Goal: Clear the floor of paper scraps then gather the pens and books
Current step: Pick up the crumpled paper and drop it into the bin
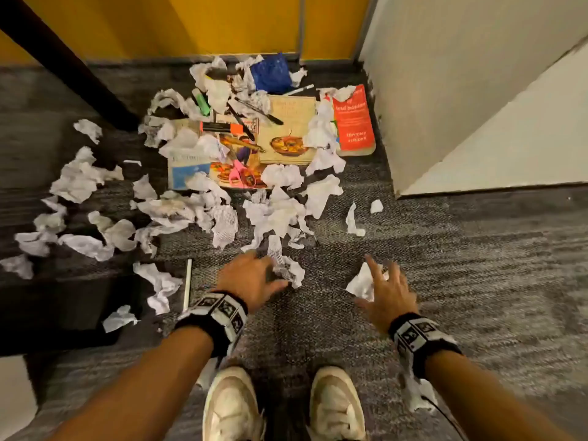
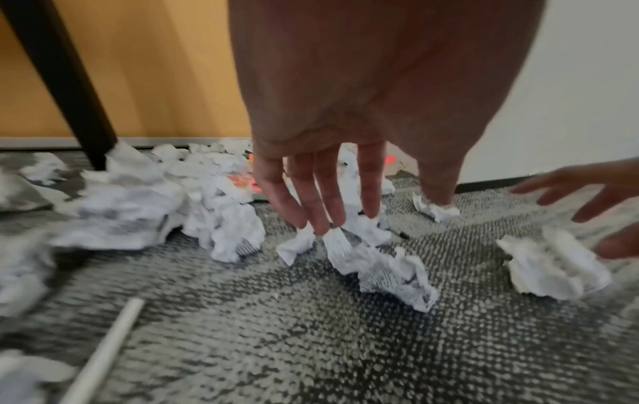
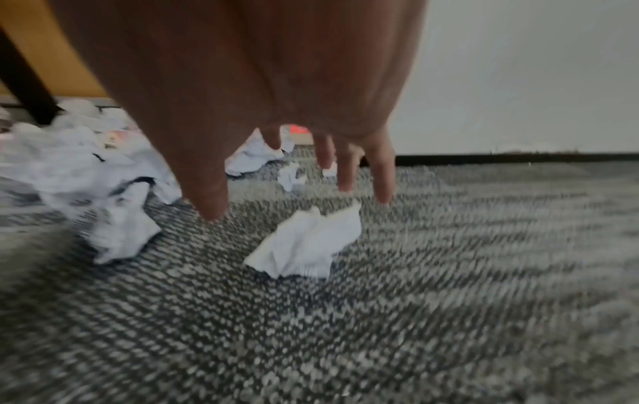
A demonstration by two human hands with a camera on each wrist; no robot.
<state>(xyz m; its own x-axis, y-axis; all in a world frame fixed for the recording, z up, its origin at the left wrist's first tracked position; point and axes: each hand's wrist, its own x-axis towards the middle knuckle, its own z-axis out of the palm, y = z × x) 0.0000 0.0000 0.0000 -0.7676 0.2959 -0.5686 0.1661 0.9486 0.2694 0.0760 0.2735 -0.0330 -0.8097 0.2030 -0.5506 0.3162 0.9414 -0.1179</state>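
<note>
Both wrist views are smeared by motion blur, and each palm blocks much of its own frame, so whether any fingertip actually touches paper is hard to make out. In the head view the books are half buried: a red book lies by the white wall, a cookbook beside it, and a magazine overlaps the cookbook's left edge, all strewn with crumpled scraps and several pens. A green highlighter and a blue bag sit further back near the yellow wall, and a black table leg slants in from the left. A white stick lies on the grey carpet, left of the left wrist. The left hand reaches down with fingers spread and straight over a printed scrap, seemingly just at it. The right hand hovers, fingers splayed apart, above a plain white scrap. White shoes show at the bottom edge.
</note>
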